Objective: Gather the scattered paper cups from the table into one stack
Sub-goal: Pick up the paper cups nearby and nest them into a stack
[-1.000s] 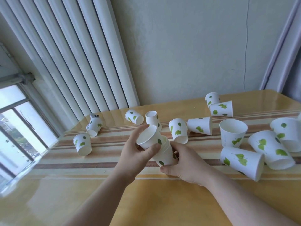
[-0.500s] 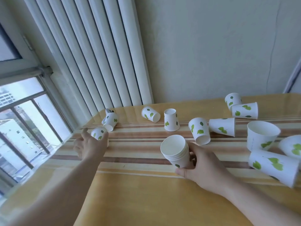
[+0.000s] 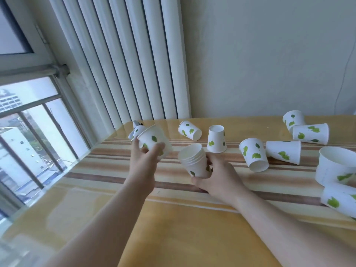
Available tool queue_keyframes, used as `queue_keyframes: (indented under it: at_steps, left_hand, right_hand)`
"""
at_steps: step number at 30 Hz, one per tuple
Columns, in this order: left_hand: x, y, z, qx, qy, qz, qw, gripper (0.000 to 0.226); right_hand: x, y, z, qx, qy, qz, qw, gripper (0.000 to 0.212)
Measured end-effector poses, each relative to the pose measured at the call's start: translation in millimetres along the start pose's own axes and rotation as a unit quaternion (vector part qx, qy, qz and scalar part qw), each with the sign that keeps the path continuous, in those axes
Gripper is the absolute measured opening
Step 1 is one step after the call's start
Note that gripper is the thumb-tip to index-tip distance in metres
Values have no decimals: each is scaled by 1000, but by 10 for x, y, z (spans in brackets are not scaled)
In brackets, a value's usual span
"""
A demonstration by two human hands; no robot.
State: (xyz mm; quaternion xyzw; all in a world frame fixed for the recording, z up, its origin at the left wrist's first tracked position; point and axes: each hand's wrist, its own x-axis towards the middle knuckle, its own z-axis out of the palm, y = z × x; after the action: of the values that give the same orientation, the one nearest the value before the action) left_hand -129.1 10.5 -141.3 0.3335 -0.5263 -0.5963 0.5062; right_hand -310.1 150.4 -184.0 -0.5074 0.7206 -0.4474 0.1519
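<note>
My left hand (image 3: 143, 162) grips a single white paper cup with green leaves (image 3: 154, 140), lifted off the table and tilted, just left of the stack. My right hand (image 3: 217, 176) holds a stack of nested cups (image 3: 194, 160), mouth up and leaning left. Loose cups lie scattered beyond: one on its side (image 3: 189, 130), one upside down (image 3: 216, 138), two on their sides (image 3: 253, 154) (image 3: 283, 152), and two at the back right (image 3: 310, 133) (image 3: 292, 120). Another cup (image 3: 134, 132) peeks out behind the one in my left hand.
The striped yellow table (image 3: 173, 218) ends at the left beside a window (image 3: 28, 135). A white ribbed radiator (image 3: 125, 60) stands behind the table's far left corner. Two larger-looking cups (image 3: 335, 166) (image 3: 339, 201) sit at the right edge of view.
My left hand has picked up the cup from the far left of the table and carried it up and right toward the stack. The right hand keeps hold of the stack.
</note>
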Motion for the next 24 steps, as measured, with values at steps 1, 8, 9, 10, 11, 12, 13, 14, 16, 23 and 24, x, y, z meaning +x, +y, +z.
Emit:
queue_keyframes:
  at_steps: [1, 8, 9, 10, 11, 12, 13, 14, 16, 23, 24]
  left_hand:
    - [-53, 36, 74, -13, -28, 12, 999, 71]
    - [-205, 60, 348, 108, -197, 61, 973, 38]
    - [-207, 47, 358, 127, -201, 58, 970, 36]
    - [-211, 28, 358, 139, -206, 53, 967, 33]
    - [-217, 12, 356, 145, -210, 46, 966, 34]
    - [-215, -8, 350, 148, -214, 39, 965, 38]
    - [-215, -18, 347, 148, -217, 36, 964, 45]
    - [-207, -22, 334, 148, -221, 35, 963, 53]
    - [-168, -39, 262, 172, -236, 37, 956, 81]
    - [389, -147, -198, 317, -53, 31, 946, 51]
    - [553, -192, -257, 345, 10, 17, 938, 39]
  right_hand:
    - [-2, 29, 26, 2, 14, 1, 1000, 46]
    - [-29, 108, 23, 18, 17, -17, 1000, 51]
    - [-31, 114, 17, 20, 15, -15, 1000, 53]
    - [-31, 119, 17, 20, 14, -14, 1000, 54]
    - [-29, 121, 20, 20, 14, -13, 1000, 55]
    - [-26, 123, 24, 19, 17, -12, 1000, 56]
    - [-24, 124, 27, 19, 19, -12, 1000, 57]
    - [-22, 128, 29, 18, 20, -12, 1000, 58]
    - [-25, 137, 32, 15, 21, -11, 1000, 59]
    - [-50, 146, 24, 28, 19, 5, 999, 50]
    - [-50, 141, 28, 30, 19, 8, 999, 50]
